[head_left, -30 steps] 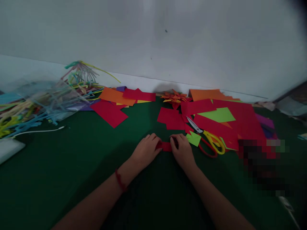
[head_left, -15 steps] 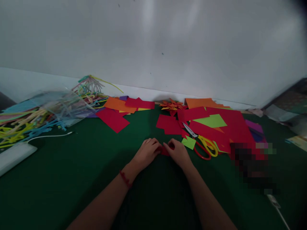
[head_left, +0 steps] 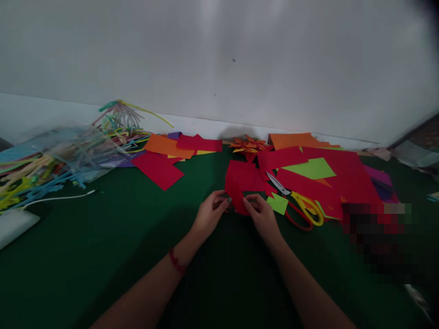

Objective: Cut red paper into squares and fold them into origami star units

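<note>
Between my hands is a small piece of red paper (head_left: pixel 237 197), partly upright, with a fold or bend in it. My left hand (head_left: pixel 213 211) pinches its left edge between thumb and fingers. At the paper's right edge, my right hand (head_left: pixel 261 214) pinches it too. Just beyond lie flat red paper pieces (head_left: pixel 253 176). Right of my right hand sit a notched light-green paper piece (head_left: pixel 277 204) and scissors (head_left: pixel 305 208) with yellow and red handles, blades partly apart. A pointed orange-red paper flower (head_left: pixel 249 145) stands farther back.
Orange paper (head_left: pixel 164 147) and a red sheet (head_left: pixel 159 170) lie at the back left. Pipe cleaners (head_left: pixel 44 176) and a plastic bag fill the far left, beside a white device (head_left: pixel 17 226). Larger red sheets (head_left: pixel 350 178) spread rightward. A white wall (head_left: pixel 219 59) rises behind the green tabletop (head_left: pixel 137 237).
The red paper, earlier low and mostly covered by my fingers, is now raised and shows more of its face. My hands have moved slightly apart. The camera view has shifted a little.
</note>
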The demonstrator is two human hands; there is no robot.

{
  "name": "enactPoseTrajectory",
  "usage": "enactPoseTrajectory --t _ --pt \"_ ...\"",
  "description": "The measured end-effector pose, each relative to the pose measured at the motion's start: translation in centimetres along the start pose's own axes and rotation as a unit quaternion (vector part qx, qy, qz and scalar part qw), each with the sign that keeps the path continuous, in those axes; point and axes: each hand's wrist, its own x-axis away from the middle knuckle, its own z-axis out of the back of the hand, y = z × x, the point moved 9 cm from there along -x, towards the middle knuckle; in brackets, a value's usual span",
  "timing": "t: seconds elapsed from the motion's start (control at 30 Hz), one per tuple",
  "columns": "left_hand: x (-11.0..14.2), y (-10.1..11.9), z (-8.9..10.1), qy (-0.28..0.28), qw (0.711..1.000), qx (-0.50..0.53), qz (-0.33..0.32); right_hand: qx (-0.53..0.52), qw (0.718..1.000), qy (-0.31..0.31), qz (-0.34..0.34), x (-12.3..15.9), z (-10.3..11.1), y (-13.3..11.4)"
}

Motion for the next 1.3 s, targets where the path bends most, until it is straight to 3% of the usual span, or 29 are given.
enactPoseTrajectory --t 0.37,0.67,0.87,0.97,1.13,1.3 --pt "0.7 -0.9 -1.8 -0.084 0.993 0.035 0.075 0.083 0.994 -0.044 0.052 0.9 -1.0 -2.1" --pt "0.4 -0.5 -0.1 -0.005 0.998 0.043 0.033 0.052 0.995 -0.083 0.027 1.2 -1.6 -1.5" --pt "0.5 0.1 0.4 0.004 1.0 0.018 -0.002 0.041 0.992 -0.121 0.007 1.6 -2.3 -1.3" --pt "0.5 -0.1 -0.3 -0.017 0.999 0.026 0.012 0.024 0.994 -0.109 0.009 1.5 -2.1 -1.4" --pt "0.9 -0.4 -2.3 -0.105 0.994 -0.029 0.011 0.008 0.998 -0.059 0.038 1.1 -1.4 -1.5" --pt "1.0 -1.4 -2.7 -0.134 0.99 -0.027 0.039 0.034 0.997 -0.04 0.057 1.2 -1.2 -1.5"
